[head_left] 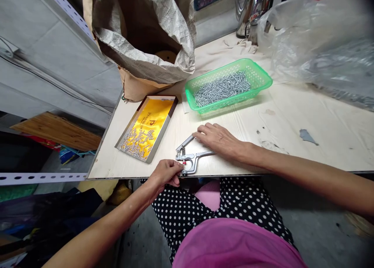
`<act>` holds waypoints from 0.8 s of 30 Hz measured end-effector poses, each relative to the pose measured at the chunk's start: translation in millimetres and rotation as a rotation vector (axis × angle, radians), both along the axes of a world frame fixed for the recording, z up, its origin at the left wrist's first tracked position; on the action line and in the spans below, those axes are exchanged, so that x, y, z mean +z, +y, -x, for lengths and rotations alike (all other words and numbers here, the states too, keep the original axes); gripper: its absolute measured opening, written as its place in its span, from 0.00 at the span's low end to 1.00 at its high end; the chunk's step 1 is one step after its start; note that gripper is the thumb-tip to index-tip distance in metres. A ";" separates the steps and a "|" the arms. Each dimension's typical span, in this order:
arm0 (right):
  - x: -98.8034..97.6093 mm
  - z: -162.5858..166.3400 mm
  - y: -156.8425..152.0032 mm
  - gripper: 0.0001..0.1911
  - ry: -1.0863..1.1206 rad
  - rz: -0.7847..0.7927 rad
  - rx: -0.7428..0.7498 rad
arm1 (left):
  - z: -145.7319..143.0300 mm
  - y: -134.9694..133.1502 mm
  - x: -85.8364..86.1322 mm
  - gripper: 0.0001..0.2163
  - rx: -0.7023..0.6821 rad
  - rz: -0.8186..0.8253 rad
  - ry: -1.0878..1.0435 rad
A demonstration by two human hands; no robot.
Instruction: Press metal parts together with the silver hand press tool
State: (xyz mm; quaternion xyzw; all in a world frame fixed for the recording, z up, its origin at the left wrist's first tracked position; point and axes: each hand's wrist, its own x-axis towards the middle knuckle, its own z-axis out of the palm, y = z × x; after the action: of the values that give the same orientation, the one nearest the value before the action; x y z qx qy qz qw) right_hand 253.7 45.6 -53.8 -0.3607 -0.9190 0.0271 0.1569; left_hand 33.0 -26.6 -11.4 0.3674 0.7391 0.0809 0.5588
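Note:
Grey metal hand-press pliers [190,157], with a spring and a small red part at the jaw, lie at the table's front edge. Over their two spread handles lies my right hand [223,140], fingers curled on the upper handle and palm by the lower one. My left hand [166,172] pinches at the jaw; whatever is between its fingertips is too small and hidden to name. Left of the pliers, a shallow box [152,155] with a yellow lining holds many small silver metal pieces [137,141]. A green plastic basket [201,109] behind holds a heap of similar pieces [223,87].
A large open paper sack [143,57] stands at the back left. Toward the back are a steel kettle [253,12] and a clear plastic bag [315,45] with metal pieces inside. A grey scrap [307,136] lies on the pale table [292,116], whose front edge meets my lap.

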 end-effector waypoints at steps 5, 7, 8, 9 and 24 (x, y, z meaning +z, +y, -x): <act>-8.3 8.1 31.7 0.09 -0.139 -0.105 -0.060 | -2.9 -3.7 -1.4 0.13 0.011 -0.064 0.023; -10.6 8.8 38.1 0.09 -0.159 -0.153 -0.027 | -4.8 -5.3 -1.5 0.11 0.011 -0.079 0.044; -11.2 7.8 39.1 0.09 -0.156 -0.187 -0.011 | -5.9 -6.0 -1.3 0.11 0.009 -0.084 0.052; -11.7 6.0 38.7 0.10 -0.147 -0.222 -0.004 | -6.9 -6.6 -1.2 0.09 0.004 -0.093 0.056; -18.6 -21.8 13.7 0.11 -0.123 -0.244 -0.095 | -7.8 -8.1 -8.9 0.09 -0.105 -0.173 0.088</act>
State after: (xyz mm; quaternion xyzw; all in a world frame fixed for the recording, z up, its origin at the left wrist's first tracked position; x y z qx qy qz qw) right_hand 275.4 59.3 -72.4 -0.3830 -0.9052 -0.1145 0.1443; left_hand 40.8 -34.7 -20.3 0.4555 0.7331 0.0988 0.4953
